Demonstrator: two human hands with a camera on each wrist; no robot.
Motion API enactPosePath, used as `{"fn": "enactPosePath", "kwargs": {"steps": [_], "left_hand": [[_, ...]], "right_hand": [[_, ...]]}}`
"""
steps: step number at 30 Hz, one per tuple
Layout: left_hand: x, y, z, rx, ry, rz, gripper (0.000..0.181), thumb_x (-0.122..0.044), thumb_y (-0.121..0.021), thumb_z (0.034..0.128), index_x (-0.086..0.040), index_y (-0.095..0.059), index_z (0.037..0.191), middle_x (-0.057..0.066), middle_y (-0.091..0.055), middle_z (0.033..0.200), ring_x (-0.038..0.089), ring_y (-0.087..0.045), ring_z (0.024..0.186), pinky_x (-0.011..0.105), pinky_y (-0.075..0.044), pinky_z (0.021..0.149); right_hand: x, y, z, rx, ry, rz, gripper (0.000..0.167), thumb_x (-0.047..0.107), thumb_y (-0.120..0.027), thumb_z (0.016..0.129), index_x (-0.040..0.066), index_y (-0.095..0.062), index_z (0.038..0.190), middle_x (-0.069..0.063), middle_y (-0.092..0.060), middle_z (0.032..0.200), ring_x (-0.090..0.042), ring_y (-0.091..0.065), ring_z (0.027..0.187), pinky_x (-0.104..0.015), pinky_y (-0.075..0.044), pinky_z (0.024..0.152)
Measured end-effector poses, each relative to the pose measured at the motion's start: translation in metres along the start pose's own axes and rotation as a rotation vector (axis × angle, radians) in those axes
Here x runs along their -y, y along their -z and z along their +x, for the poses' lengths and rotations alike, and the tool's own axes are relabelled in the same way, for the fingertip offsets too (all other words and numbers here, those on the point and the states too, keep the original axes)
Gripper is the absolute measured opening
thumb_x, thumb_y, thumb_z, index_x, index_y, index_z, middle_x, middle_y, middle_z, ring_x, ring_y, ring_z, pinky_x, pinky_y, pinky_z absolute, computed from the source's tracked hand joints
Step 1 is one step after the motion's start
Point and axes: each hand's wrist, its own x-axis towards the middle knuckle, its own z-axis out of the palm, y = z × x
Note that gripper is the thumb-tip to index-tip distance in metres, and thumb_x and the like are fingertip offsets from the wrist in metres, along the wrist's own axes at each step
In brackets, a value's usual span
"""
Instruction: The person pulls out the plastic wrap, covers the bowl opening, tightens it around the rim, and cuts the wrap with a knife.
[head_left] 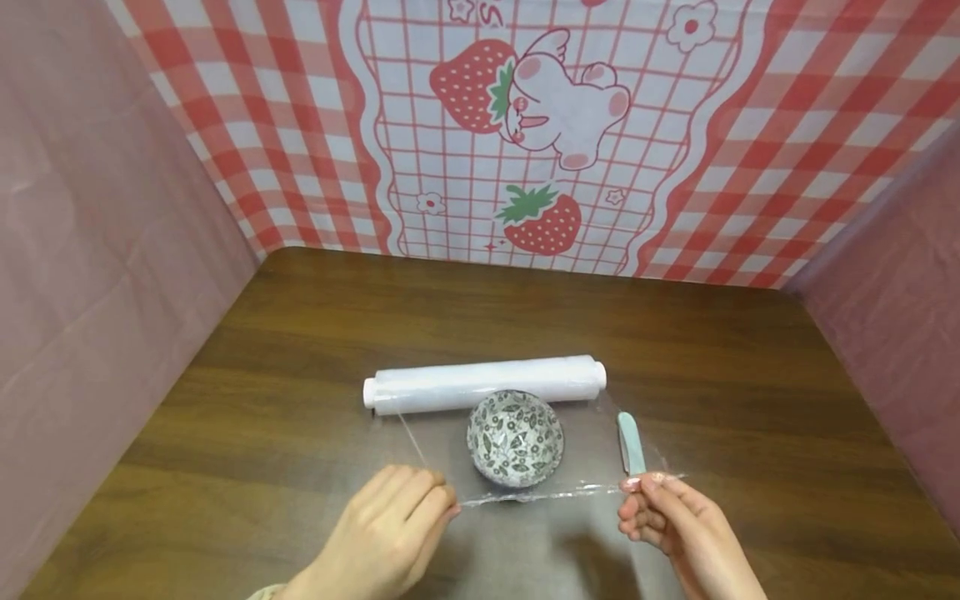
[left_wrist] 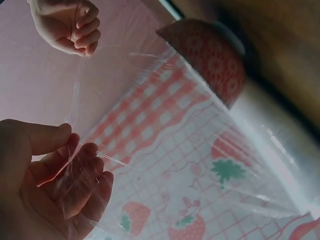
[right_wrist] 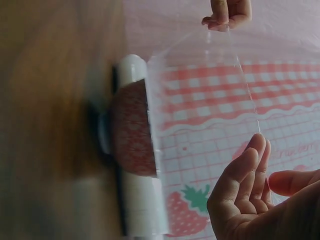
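My left hand [head_left: 393, 529] pinches the left corner of a sheet of clear cling film [head_left: 547, 495]. The right hand [head_left: 678, 525] pinches the same edge farther right, so the edge runs nearly straight between them. From the cling film roll [head_left: 487, 383], the sheet stretches toward me over a bowl [head_left: 515, 439] with a leaf and flower pattern. In both wrist views the bowl [left_wrist: 215, 60] stands upright beside the roll [right_wrist: 140, 205], its rim close to the film; whether they touch I cannot tell. The left wrist view shows film creased around the fingers [left_wrist: 92, 175].
A slim mint-green tool [head_left: 632, 442] lies just beyond my right hand, right of the bowl; its kind is unclear. Everything stands on a brown wooden table [head_left: 300, 333]. A red-and-white strawberry cloth [head_left: 525, 125] hangs behind, with pink cloth [head_left: 97, 250] on both sides.
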Motion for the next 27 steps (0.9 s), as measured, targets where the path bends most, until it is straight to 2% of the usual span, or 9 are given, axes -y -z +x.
{"fn": "enactPosePath", "kwargs": {"steps": [4, 9, 17, 20, 24, 27], "left_hand": [[-0.003, -0.001, -0.007, 0.000, -0.014, 0.000, 0.029, -0.012, -0.039, 0.0939, -0.005, -0.057, 0.072, 0.000, -0.052, 0.070, 0.012, -0.048, 0.060, 0.019, -0.040, 0.054], [-0.005, -0.005, -0.016, 0.012, -0.021, 0.003, 0.029, -0.012, -0.039, 0.0937, -0.006, -0.057, 0.071, -0.001, -0.051, 0.069, 0.011, -0.047, 0.059, 0.019, -0.040, 0.055], [-0.011, -0.012, -0.033, 0.061, 0.004, -0.005, 0.029, -0.015, -0.039, 0.0941, -0.010, -0.056, 0.071, -0.002, -0.050, 0.071, 0.011, -0.045, 0.061, 0.020, -0.039, 0.057], [-0.012, -0.019, -0.043, 0.109, 0.023, -0.008, 0.029, -0.018, -0.038, 0.0944, -0.012, -0.056, 0.072, -0.003, -0.050, 0.072, 0.011, -0.046, 0.062, 0.022, -0.040, 0.059], [-0.013, -0.028, -0.056, 0.203, 0.063, -0.019, 0.029, -0.023, -0.037, 0.0956, -0.015, -0.056, 0.075, -0.005, -0.051, 0.074, 0.011, -0.049, 0.066, 0.023, -0.042, 0.064], [-0.013, -0.032, -0.063, 0.269, 0.095, -0.045, 0.019, -0.023, -0.046, 0.0908, -0.016, -0.057, 0.077, -0.006, -0.051, 0.075, 0.009, -0.050, 0.069, 0.023, -0.042, 0.066]], "right_hand": [[-0.009, 0.003, -0.006, 0.037, -0.046, 0.023, 0.038, 0.007, -0.028, 0.099, 0.016, -0.064, 0.101, 0.003, -0.064, 0.084, -0.009, -0.063, 0.076, -0.027, -0.054, 0.071], [-0.017, 0.005, -0.009, 0.078, -0.045, 0.063, 0.041, 0.005, -0.026, 0.099, 0.017, -0.065, 0.102, 0.004, -0.064, 0.085, -0.008, -0.063, 0.077, -0.025, -0.054, 0.071], [-0.024, 0.006, -0.011, 0.043, -0.053, 0.035, 0.038, 0.005, -0.029, 0.099, 0.018, -0.065, 0.099, 0.005, -0.064, 0.083, -0.007, -0.063, 0.075, -0.024, -0.053, 0.068], [-0.029, 0.006, -0.012, -0.013, -0.104, -0.002, 0.034, 0.009, -0.033, 0.098, 0.019, -0.065, 0.095, 0.005, -0.064, 0.080, -0.007, -0.062, 0.073, -0.023, -0.053, 0.066], [-0.036, 0.005, -0.011, -0.103, -0.196, -0.039, 0.028, 0.012, -0.038, 0.097, 0.020, -0.065, 0.089, 0.005, -0.064, 0.076, -0.007, -0.062, 0.070, -0.023, -0.053, 0.065], [-0.040, 0.005, -0.009, -0.135, -0.243, -0.045, 0.025, 0.013, -0.040, 0.097, 0.018, -0.062, 0.088, 0.005, -0.064, 0.075, -0.007, -0.062, 0.069, -0.022, -0.053, 0.065]]}}
